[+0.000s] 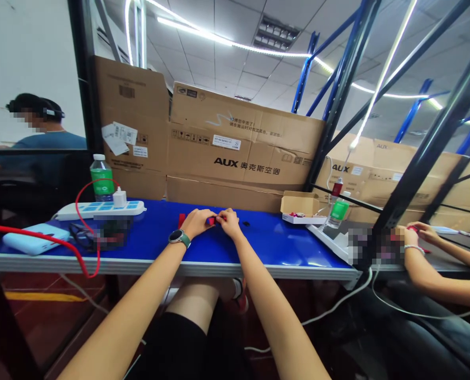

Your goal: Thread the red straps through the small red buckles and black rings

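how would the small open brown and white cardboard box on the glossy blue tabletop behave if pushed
The small open brown and white cardboard box would probably slide easily, since the blue tabletop looks glossy. It is likely light, with only small reddish pieces visible inside. Its raised flap may bend, looking like thin card.

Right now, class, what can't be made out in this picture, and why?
Red piece: head view, full shape hidden by the left hand and right hand.
Pieces in the small box: head view, too small to identify.
Watch: head view, its dial too small to read.
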`<state>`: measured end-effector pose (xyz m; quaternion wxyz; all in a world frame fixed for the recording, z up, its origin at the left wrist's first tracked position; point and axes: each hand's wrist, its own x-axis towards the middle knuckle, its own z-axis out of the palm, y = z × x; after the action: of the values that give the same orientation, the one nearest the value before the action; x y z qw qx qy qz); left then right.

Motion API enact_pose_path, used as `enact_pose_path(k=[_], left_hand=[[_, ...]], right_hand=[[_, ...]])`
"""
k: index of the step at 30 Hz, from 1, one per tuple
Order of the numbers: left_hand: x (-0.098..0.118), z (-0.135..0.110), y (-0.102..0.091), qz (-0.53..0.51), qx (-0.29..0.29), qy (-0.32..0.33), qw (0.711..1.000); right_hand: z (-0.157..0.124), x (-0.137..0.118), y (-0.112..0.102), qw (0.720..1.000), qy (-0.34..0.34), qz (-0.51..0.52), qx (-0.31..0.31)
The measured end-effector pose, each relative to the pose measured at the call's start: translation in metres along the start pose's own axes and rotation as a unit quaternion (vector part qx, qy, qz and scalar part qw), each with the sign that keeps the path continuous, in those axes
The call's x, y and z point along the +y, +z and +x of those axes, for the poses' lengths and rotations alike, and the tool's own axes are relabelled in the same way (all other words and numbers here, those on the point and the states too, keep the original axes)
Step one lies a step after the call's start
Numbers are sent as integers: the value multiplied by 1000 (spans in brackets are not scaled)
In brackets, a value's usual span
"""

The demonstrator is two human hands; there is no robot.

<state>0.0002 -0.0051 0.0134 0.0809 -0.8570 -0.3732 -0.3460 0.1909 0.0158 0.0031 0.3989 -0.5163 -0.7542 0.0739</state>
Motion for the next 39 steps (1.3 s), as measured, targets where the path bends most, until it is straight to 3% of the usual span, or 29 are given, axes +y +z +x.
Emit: enact_pose_path(k=[13, 20, 22, 26, 30, 32, 35, 39], left_hand=[[-3, 0, 3, -107, 89, -48, 989], [-10, -2, 4, -141, 76, -45, 986], [-9, -1, 4, -154, 82, -51, 983], [-4, 1, 2, -172, 114, -79, 975], [-3, 0, -2, -158, 118, -78, 977], [-5, -2, -4, -150, 117, -74, 979], [-9, -2, -3, -139, 129, -72, 979], [-17, -2, 5, -131, 142, -100, 976]], right_hand=[[13, 13, 2, 987, 47, 109, 110], [8, 12, -1, 994, 3, 103, 40], [9, 11, 1, 989, -12, 137, 45], [13, 10, 4, 948, 38, 304, 87], [15, 12, -2, 851, 160, 476, 153], [15, 14, -7, 819, 188, 514, 170], [13, 14, -9, 815, 190, 529, 142], [11, 14, -5, 851, 157, 488, 113]])
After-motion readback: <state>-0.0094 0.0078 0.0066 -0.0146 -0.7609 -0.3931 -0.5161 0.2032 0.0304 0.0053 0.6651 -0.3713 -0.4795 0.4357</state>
